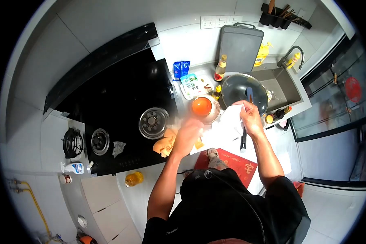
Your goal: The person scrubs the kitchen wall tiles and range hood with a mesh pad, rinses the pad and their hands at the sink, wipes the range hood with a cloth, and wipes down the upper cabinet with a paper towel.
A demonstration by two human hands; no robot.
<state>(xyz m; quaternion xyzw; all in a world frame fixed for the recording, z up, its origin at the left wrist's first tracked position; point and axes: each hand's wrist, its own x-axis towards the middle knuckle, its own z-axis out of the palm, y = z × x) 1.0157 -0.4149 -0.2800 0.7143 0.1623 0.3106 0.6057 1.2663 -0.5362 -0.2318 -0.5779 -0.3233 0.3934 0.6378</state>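
My right hand [250, 118] pinches the upper corner of a white sheet [231, 122], which looks like a paper towel or cloth and hangs in front of me. Motion blurs my left hand [189, 135], and its fingers cannot be made out. It is close to the sheet's left side and an orange cloth [165, 143] at the cooktop's edge. Just beyond the hands stands a bowl [201, 106] with orange showing inside. A dark wok [234, 87] lies behind my right hand, with a blue-handled utensil [249, 94] in it.
To the left is a black gas cooktop [126, 142] with burners [153, 123]. Behind the bowl are a food pack [196, 86], a blue bag [181, 70] and a sauce bottle [220, 69]. A grey cutting board [240, 48] leans on the wall beside the sink [286, 87].
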